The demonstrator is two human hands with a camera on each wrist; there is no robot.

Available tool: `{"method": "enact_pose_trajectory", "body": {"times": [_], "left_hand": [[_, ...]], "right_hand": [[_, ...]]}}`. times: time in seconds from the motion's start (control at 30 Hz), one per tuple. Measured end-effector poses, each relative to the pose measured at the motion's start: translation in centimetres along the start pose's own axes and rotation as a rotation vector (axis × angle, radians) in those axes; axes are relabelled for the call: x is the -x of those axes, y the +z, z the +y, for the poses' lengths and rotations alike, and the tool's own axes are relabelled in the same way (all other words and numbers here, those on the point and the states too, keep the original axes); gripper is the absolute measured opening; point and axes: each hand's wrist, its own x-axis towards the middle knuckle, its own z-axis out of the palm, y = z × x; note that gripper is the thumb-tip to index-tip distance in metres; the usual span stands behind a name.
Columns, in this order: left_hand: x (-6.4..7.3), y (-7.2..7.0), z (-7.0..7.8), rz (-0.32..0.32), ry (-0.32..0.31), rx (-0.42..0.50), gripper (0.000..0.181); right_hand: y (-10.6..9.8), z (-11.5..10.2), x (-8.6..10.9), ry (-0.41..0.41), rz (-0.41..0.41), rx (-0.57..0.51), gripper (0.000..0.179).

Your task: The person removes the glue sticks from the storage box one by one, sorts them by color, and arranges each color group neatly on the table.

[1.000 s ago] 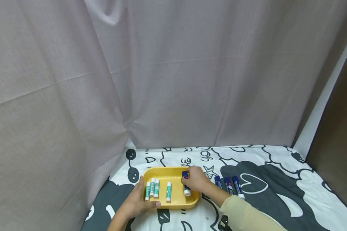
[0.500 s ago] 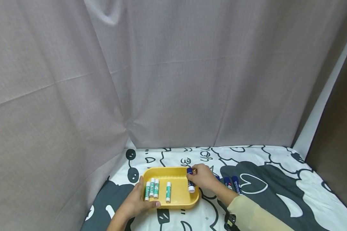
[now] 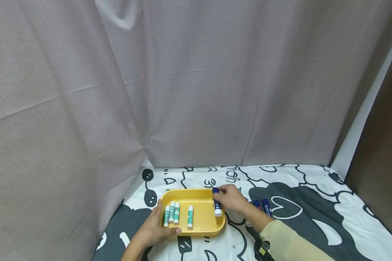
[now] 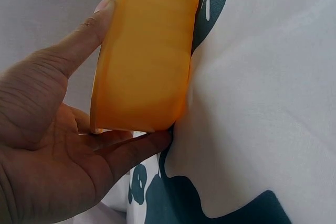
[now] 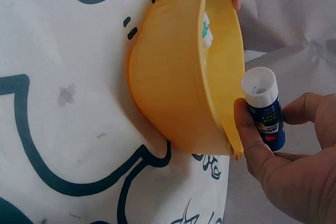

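My right hand (image 3: 231, 197) pinches a dark blue glue stick (image 5: 268, 114) with a white end between thumb and fingers. In the head view it overlaps the right end of a yellow tray (image 3: 202, 229); in the right wrist view it shows beside the rim. My left hand (image 3: 153, 226) holds the tray's left corner, thumb along the front rim and fingers against the side. Inside, toward the left, lie several slim green-and-white sticks (image 3: 176, 213), one of them (image 3: 190, 217) apart near the middle.
More blue glue sticks (image 3: 266, 207) lie on the patterned cloth (image 3: 320, 203) right of the tray, partly hidden by the right forearm. A grey curtain (image 3: 196, 108) hangs behind, and a brown panel (image 3: 382, 152) stands at the far right.
The right hand has carried the blue glue stick rightward and slightly toward the back, from inside the tray to its right edge. The left hand and the tray stay put.
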Motion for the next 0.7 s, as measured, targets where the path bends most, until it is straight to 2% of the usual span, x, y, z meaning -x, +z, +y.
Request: {"method": "enact_pose_trajectory", "body": {"times": [0.27, 0.7], "left_hand": [[0.0, -0.1, 0.2, -0.005, -0.005, -0.008, 0.155], [0.0, -0.1, 0.2, -0.01, -0.009, -0.015, 0.154]], "right_hand": [[-0.9, 0.1, 0.0, 0.041, -0.007, -0.1, 0.049], [-2.4, 0.6, 0.5, 0.06, 0.028, -0.056, 0.054]]}}
